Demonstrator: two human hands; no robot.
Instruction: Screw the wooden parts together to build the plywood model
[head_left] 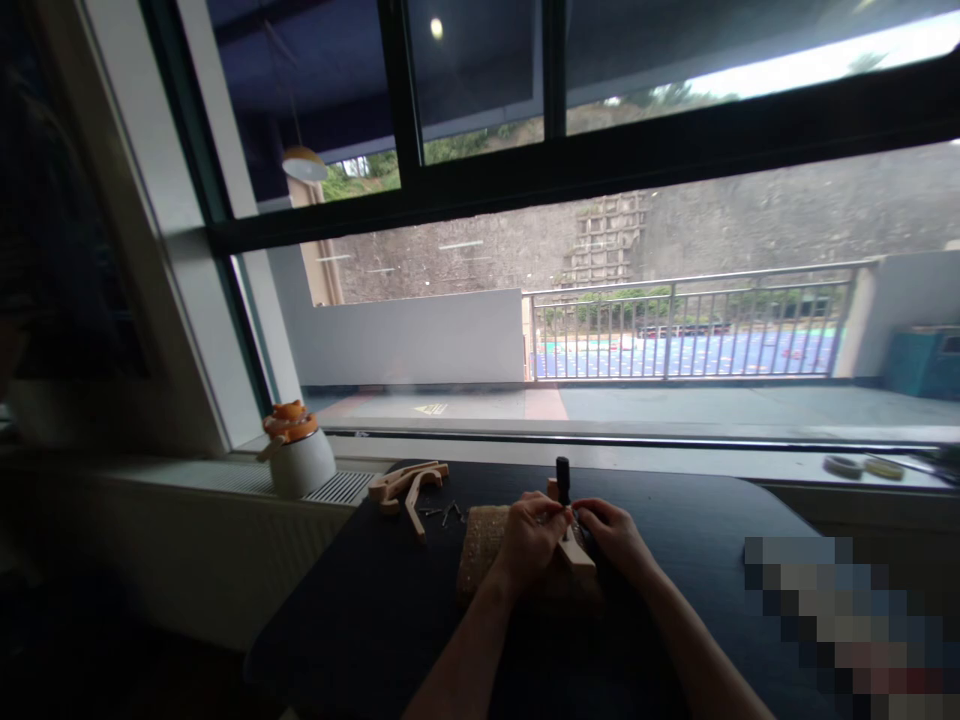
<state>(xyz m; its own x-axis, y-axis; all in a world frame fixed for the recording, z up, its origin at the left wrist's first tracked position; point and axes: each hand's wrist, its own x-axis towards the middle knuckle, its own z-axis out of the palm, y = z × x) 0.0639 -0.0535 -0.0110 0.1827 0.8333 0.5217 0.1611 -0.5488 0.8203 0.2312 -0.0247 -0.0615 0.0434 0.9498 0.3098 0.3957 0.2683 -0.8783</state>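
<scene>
Both my hands meet over a cork mat (480, 548) on a black table (697, 520). My left hand (531, 538) is closed around a pale wooden piece (576, 553) that rests on the mat. My right hand (613, 531) pinches at the same spot, beside a black-handled tool (562, 479) that stands upright between the hands. Which hand steadies the tool I cannot tell. More curved wooden parts (409, 484) lie to the left, with several small dark screws (444, 514) near them.
A white jar with an orange lid (298, 452) stands on the sill at left. Tape rolls (862, 466) lie on the sill at right. A large window faces a balcony with a railing (686, 320). A pixelated patch (847, 620) covers the table's right corner.
</scene>
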